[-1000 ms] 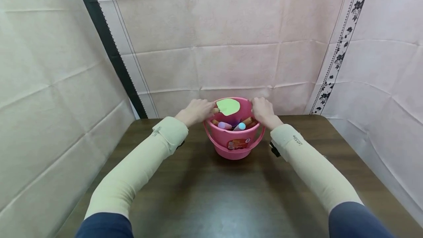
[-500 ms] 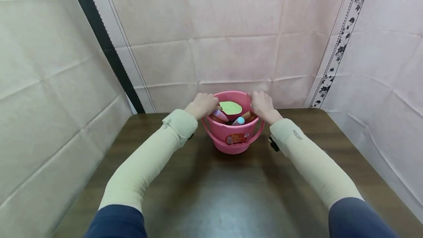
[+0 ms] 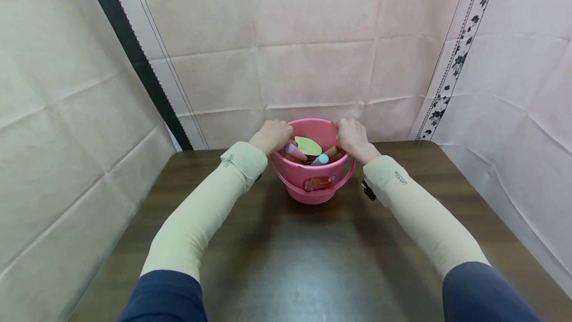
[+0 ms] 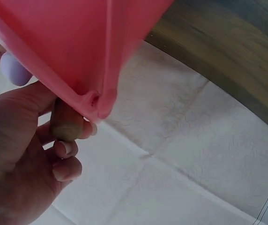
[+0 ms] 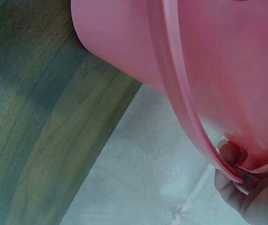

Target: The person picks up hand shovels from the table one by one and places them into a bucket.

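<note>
A pink bucket (image 3: 313, 177) stands upright near the table's far edge, its carrying handle hanging down the front. Inside lie a green spatula (image 3: 308, 145), a purple-tipped handle (image 3: 296, 151), a blue-ended one (image 3: 321, 159) and brown wooden handles (image 3: 331, 151). My left hand (image 3: 273, 135) is at the left rim. In the left wrist view, its fingers curl round a wooden handle end (image 4: 67, 123) beside the rim, apparently the spatula's. My right hand (image 3: 354, 138) grips the right rim, and the right wrist view shows its fingertips (image 5: 228, 152) curled over it where the carrying handle joins.
The dark wooden table (image 3: 308, 262) has rounded far corners. Creased white cloth (image 3: 313, 73) hangs close behind the bucket and along both sides. A dark band (image 3: 134, 53) runs down at the left, a floral strip (image 3: 456, 58) at the right.
The green spatula head has gone lower into the bucket, and my left hand has come in to the rim with it. My right hand has stayed on the rim. The head view has tilted slightly.
</note>
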Motion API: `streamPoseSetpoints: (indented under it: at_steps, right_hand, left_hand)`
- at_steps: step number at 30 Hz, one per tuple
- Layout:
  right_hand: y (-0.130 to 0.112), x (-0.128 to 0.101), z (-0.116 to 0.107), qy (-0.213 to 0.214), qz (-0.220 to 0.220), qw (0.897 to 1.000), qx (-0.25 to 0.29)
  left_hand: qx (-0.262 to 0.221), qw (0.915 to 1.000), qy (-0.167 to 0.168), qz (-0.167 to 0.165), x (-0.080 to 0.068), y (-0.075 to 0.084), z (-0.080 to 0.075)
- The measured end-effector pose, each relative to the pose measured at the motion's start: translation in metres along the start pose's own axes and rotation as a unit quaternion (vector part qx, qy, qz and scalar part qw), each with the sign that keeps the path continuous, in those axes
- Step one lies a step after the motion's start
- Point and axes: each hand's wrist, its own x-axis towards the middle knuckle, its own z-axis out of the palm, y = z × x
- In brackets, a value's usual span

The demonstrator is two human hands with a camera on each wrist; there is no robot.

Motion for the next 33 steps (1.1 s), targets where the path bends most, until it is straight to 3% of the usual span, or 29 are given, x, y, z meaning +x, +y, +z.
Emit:
streamPoseSetpoints:
  at_steps: [6,14,24,33]
  right_hand:
    - [0.0,0.002,-0.004,0.011,-0.002,1.0,0.004]
    - [-0.003,-0.001,0.001,-0.003,0.009,1.0,0.019]
    - [0.0,0.002,-0.009,0.001,0.008,1.0,0.018]
    - [0.0,-0.001,0.001,-0.006,0.006,1.0,0.006]
  left_hand:
    - [0.002,1.0,0.003,0.009,0.0,0.002,-0.002]
    - [0.016,0.9995,-0.011,0.025,0.001,0.007,0.012]
    - [-0.026,0.9996,-0.005,0.015,0.008,0.004,0.006]
    - [-0.116,0.993,-0.019,0.008,-0.001,0.003,0.014]
